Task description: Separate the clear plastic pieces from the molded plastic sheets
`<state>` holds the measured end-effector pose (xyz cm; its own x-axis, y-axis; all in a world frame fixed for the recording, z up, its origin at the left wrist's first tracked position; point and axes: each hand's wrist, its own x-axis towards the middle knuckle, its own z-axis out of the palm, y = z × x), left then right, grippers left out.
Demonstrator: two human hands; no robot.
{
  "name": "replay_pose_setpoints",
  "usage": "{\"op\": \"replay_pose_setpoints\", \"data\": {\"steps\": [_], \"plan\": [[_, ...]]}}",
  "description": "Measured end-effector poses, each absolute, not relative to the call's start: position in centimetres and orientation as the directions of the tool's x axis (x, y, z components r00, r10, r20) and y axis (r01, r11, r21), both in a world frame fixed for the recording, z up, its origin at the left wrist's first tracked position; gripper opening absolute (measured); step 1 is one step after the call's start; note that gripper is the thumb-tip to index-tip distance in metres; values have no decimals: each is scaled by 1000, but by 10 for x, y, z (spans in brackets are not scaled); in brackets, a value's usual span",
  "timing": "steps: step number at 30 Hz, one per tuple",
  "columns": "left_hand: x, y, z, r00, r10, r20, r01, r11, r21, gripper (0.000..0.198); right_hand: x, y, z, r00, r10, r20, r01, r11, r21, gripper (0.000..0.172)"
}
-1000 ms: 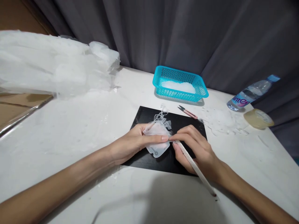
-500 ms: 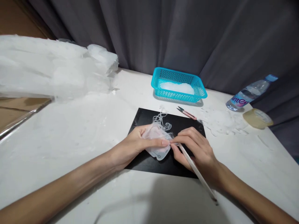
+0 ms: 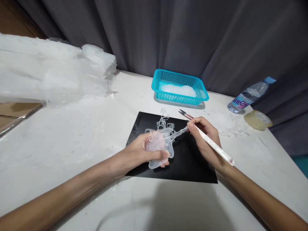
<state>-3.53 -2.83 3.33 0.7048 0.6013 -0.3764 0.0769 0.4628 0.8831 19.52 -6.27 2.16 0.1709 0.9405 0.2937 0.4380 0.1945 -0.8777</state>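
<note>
My left hand is closed on a flat, translucent silicone-like piece, thumb pressed over its front. Thin curly strips of the same clear material hang off its upper side. To the right, my right hand pinches the end of a stretched strip between thumb and fingertips. That same hand also grips a slim white pen-like tool, whose rear end points down toward the wrist. Both hands are above a black mat. Partly covered by the right hand, pink-handled thread snips lie behind it.
A blue basket holding whitish translucent pieces stands at the back. On the right are a water bottle, a tape roll and a heap of clear scraps. Large translucent bags fill the left back, near a grey curtain.
My right hand has moved away from the piece, up and right, drawing a strip out with it. The white tool has swung to a flatter angle. The piece has tilted in my left hand.
</note>
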Motion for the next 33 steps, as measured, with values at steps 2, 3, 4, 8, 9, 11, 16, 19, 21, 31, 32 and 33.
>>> {"op": "replay_pose_setpoints", "data": {"steps": [2,3,4,8,9,11,16,19,21,31,32,33], "plan": [[-36,-28,35,676,637,-370,70,444,893,35,195,-63,23,130,944,303,436,220,-873,16],[-36,-28,36,649,666,-368,68,431,900,36,194,-64,25,108,941,320,435,245,-866,15],[-36,-28,37,623,690,-369,72,419,905,37,194,-65,26,89,938,336,431,268,-862,14],[-37,-25,37,608,704,-367,111,382,917,33,194,-66,31,55,954,295,350,258,-900,13],[-37,-23,37,623,694,-362,122,372,920,33,194,-65,31,64,957,281,331,246,-911,14],[-39,-20,37,655,668,-353,151,343,927,33,195,-65,32,97,953,286,330,241,-913,16],[-42,-17,32,684,661,-309,195,243,950,29,189,-72,32,-84,928,363,464,359,-810,8],[-44,-18,27,670,689,-277,214,178,960,29,183,-77,31,-282,920,272,452,377,-808,14],[-43,-19,26,659,701,-273,242,146,959,30,181,-78,32,-336,921,197,433,336,-836,14],[-46,-16,33,740,640,-206,208,74,975,24,181,-80,37,-331,944,11,365,138,-921,10],[-47,-15,34,751,627,-205,206,71,976,25,180,-81,36,-341,940,15,355,143,-924,10],[-48,-15,35,761,613,-210,210,74,975,25,180,-81,35,-345,938,17,349,145,-926,10]]}}
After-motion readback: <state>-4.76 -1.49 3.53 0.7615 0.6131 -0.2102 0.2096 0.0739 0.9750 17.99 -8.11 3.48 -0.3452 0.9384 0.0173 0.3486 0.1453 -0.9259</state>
